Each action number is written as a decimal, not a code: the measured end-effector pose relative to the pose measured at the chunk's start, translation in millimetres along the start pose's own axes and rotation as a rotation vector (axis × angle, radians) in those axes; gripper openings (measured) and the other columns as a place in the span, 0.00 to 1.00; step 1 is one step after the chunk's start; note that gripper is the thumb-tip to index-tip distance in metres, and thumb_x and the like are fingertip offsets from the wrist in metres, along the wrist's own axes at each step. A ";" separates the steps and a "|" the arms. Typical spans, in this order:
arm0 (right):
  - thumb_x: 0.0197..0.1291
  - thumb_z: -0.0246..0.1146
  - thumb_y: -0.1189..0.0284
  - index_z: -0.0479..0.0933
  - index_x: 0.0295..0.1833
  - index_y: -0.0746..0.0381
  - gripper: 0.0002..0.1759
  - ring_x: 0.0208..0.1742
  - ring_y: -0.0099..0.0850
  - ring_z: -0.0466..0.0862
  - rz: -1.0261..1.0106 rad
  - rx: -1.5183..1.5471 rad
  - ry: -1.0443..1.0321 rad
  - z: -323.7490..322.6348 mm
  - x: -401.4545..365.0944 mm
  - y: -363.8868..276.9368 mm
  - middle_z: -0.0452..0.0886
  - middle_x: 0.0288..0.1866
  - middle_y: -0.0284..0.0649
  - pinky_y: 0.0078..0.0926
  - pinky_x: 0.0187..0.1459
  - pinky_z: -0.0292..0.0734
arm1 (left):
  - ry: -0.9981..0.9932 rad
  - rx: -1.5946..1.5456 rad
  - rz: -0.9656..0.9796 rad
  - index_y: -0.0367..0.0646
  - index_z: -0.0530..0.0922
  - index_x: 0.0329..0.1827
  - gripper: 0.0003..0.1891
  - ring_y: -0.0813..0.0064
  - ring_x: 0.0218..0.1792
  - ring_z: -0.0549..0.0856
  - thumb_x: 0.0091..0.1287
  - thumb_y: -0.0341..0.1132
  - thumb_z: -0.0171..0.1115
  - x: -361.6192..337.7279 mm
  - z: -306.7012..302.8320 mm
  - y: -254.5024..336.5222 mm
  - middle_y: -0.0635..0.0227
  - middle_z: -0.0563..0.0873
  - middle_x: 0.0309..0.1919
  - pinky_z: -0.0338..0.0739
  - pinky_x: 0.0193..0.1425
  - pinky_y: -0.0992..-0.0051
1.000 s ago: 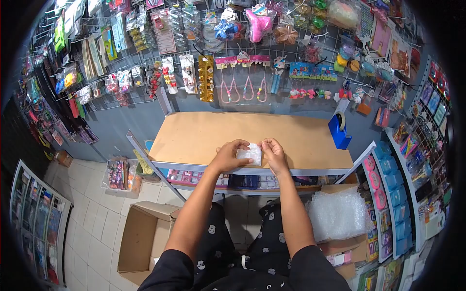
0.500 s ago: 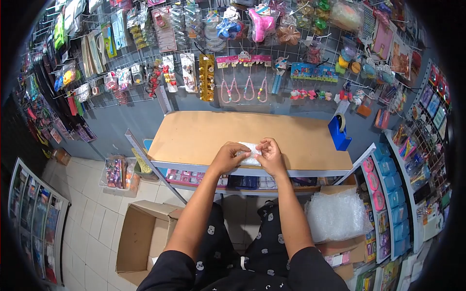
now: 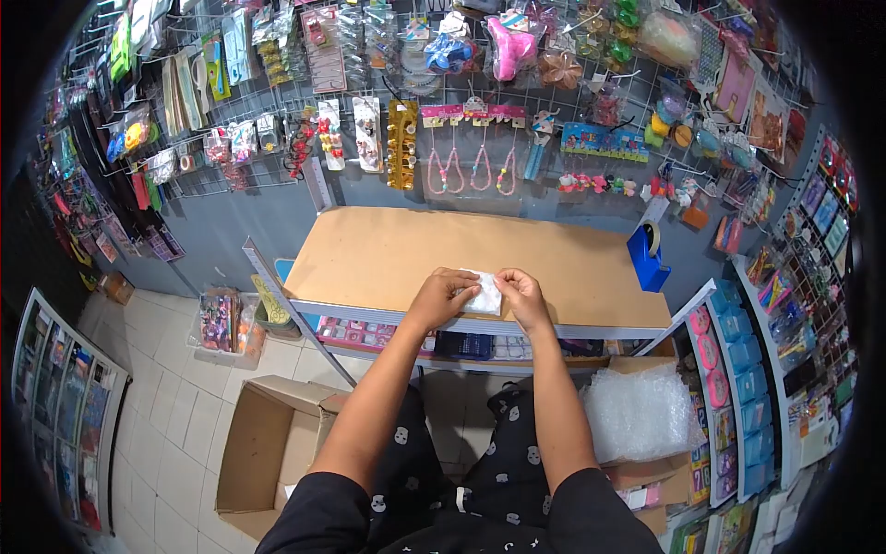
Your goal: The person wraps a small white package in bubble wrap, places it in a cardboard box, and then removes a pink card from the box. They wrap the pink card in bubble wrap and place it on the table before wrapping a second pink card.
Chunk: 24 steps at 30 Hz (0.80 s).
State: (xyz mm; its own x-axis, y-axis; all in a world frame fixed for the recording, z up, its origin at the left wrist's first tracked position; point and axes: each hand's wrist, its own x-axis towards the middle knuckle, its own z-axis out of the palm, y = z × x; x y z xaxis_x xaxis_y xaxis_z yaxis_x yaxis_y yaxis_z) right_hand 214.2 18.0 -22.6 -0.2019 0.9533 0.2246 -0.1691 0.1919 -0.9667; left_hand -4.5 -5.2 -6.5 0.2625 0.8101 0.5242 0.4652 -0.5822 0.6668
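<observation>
Closest in, the person sits in dark trousers printed with small white figures. On the tiled floor to their left stands an open cardboard box (image 3: 268, 452). To their right, a heap of clear bubble wrap (image 3: 639, 411) fills another carton.

Just past the knees, a low shelf (image 3: 461, 345) under the table holds flat trays of small goods.

Both forearms reach out over it to the near edge of the brown table (image 3: 369, 249). The left hand (image 3: 443, 297) is curled, its fingers bent down over the left side of a small white packet (image 3: 485, 297) that looks wrapped in bubble film. The right hand (image 3: 523, 294) pinches the packet's right side, thumb and fingertips drawn together on it. So both hands are closed on the one packet, which sits between them at the front middle of the table. I cannot tell whether it rests flat on the top or is raised a little off it.

Farther back, at the table's right rear corner, stands a blue tape dispenser (image 3: 647, 255), well apart from the hands.

Behind everything, a wire grid wall (image 3: 517, 102) hangs thick with hair clips, necklaces and packeted trinkets.
</observation>
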 end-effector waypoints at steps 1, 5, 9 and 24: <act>0.74 0.67 0.74 0.82 0.45 0.64 0.05 0.46 0.18 0.82 0.026 -0.018 -0.018 -0.5 3.7 -0.8 0.86 0.43 0.32 0.18 0.52 0.77 | 0.000 0.005 0.002 0.42 0.92 0.51 0.11 0.60 0.57 0.88 0.71 0.37 0.74 0.7 -0.7 0.7 0.61 0.94 0.53 0.80 0.66 0.62; 0.74 0.66 0.73 0.83 0.46 0.64 0.05 0.43 0.17 0.81 0.105 -0.116 -0.116 -7.8 26.1 -0.5 0.86 0.40 0.30 0.18 0.49 0.75 | -0.002 0.009 -0.006 0.42 0.93 0.51 0.11 0.60 0.57 0.88 0.70 0.37 0.74 0.4 -0.6 1.7 0.60 0.94 0.52 0.80 0.67 0.63; 0.70 0.67 0.71 0.83 0.37 0.67 0.10 0.41 0.22 0.82 -0.042 -0.341 -0.188 -1.8 31.0 1.0 0.84 0.38 0.34 0.24 0.44 0.77 | -0.005 0.015 0.016 0.42 0.93 0.52 0.12 0.59 0.57 0.88 0.70 0.37 0.75 0.2 -2.4 3.2 0.59 0.94 0.52 0.80 0.67 0.63; 0.67 0.67 0.71 0.82 0.35 0.67 0.11 0.40 0.26 0.82 -0.054 -0.473 -0.122 -2.5 29.9 4.0 0.82 0.38 0.38 0.28 0.45 0.78 | 0.017 -0.006 -0.006 0.41 0.93 0.50 0.11 0.58 0.57 0.89 0.69 0.36 0.75 -0.4 -0.6 2.9 0.60 0.94 0.52 0.80 0.66 0.62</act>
State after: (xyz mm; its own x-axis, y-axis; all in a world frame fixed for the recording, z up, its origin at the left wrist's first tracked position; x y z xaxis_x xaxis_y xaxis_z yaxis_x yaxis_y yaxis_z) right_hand 209.8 47.9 -20.1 -0.3210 0.9104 0.2611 0.2687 0.3519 -0.8966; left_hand -3.7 -7.3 -4.5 0.2457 0.8122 0.5290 0.4618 -0.5780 0.6728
